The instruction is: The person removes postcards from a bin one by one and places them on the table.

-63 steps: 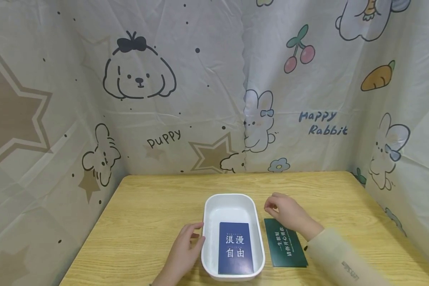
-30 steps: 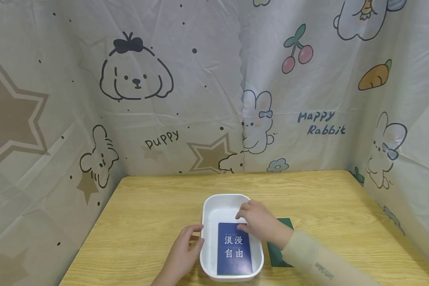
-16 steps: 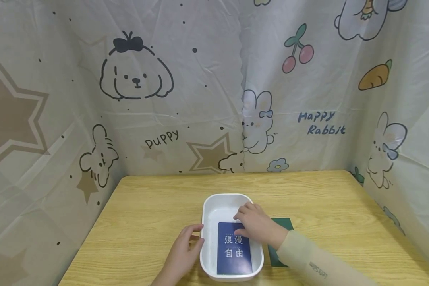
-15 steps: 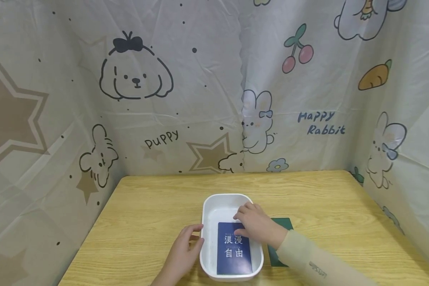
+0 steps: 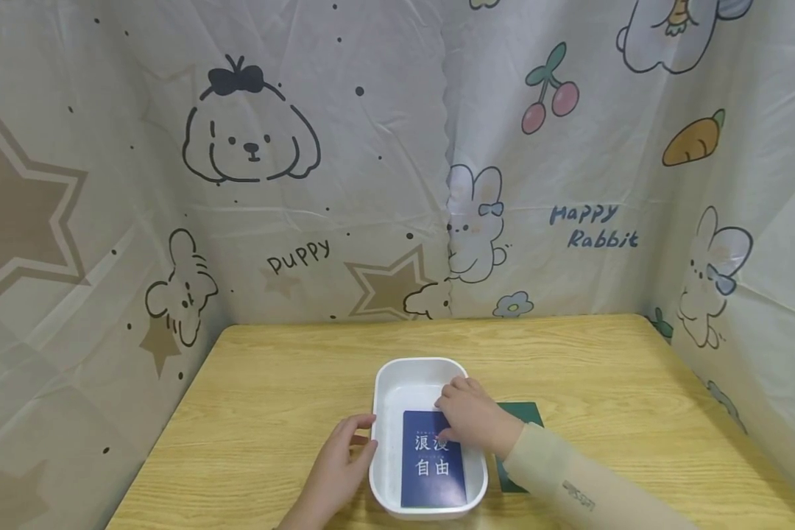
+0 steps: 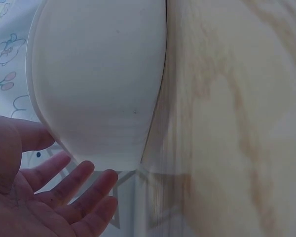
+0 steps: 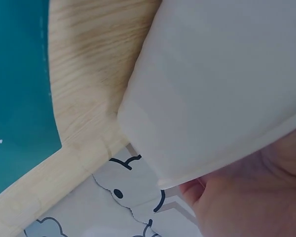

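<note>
Left hand (image 5: 336, 464), fingers apart, touches the white tray (image 5: 404, 390); whether the right hand (image 5: 475, 417) pinches the blue card (image 5: 432, 482) reading "浪漫自由" I cannot tell; curtain (image 5: 364, 162) says "Happy Rabbit".

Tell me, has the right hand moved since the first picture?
Yes: in the head view, against the printed flower, the right hand has moved left and slightly lower, and now reaches over the white box.
</note>
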Demonstrator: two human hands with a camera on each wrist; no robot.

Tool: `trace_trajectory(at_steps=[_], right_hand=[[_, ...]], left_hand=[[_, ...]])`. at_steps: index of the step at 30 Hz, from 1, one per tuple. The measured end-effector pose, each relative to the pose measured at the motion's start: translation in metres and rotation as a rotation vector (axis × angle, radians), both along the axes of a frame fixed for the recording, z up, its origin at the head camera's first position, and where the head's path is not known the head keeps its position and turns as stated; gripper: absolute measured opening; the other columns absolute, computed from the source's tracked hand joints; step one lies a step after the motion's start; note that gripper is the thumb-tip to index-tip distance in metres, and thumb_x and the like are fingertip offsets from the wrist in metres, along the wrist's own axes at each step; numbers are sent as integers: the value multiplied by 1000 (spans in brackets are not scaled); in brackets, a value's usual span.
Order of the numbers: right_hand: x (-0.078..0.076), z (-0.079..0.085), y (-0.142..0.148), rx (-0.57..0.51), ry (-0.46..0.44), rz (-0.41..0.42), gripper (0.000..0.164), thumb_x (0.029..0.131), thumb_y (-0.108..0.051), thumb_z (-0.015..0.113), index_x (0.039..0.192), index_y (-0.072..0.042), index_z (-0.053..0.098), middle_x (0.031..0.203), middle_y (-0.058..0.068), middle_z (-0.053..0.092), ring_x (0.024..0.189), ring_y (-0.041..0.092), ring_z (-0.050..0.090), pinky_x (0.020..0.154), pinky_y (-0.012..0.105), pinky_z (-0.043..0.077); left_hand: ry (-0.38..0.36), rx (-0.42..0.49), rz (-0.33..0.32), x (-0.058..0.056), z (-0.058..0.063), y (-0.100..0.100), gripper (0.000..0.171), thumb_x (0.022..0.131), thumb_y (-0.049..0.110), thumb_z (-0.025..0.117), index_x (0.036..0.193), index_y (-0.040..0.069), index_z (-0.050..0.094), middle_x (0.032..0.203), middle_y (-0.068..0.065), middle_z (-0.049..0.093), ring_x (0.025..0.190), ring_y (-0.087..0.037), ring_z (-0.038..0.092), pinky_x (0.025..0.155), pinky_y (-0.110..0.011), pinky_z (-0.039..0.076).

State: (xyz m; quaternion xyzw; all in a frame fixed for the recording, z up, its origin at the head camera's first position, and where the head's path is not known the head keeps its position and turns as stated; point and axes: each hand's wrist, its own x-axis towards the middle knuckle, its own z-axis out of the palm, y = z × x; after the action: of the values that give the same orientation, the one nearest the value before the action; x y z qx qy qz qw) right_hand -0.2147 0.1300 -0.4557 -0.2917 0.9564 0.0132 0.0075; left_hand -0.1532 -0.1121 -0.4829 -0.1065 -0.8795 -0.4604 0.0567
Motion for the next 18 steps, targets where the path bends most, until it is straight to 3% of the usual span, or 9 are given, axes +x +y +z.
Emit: trace_trajectory(at_steps=[9, 18], right_hand=[[-1, 2, -5, 58, -4, -11, 49, 73, -50, 73, 102, -11, 70, 90, -1, 63, 90, 17, 45, 96, 44, 40], [-2, -1, -5, 47, 10, -9, 49, 71, -50, 75, 100, -12, 68, 89, -2, 62, 86, 16, 44, 88, 39, 41]], left_hand=[[5, -3, -4, 0, 0, -1, 34, 90, 14, 62, 123, 11, 57, 121, -7, 61, 94, -17, 59, 82, -44, 51], [14, 5, 0, 1, 3, 0, 33, 89, 14, 63, 121, 11, 58, 122, -7, 61, 97, -23, 60, 82, -47, 52]])
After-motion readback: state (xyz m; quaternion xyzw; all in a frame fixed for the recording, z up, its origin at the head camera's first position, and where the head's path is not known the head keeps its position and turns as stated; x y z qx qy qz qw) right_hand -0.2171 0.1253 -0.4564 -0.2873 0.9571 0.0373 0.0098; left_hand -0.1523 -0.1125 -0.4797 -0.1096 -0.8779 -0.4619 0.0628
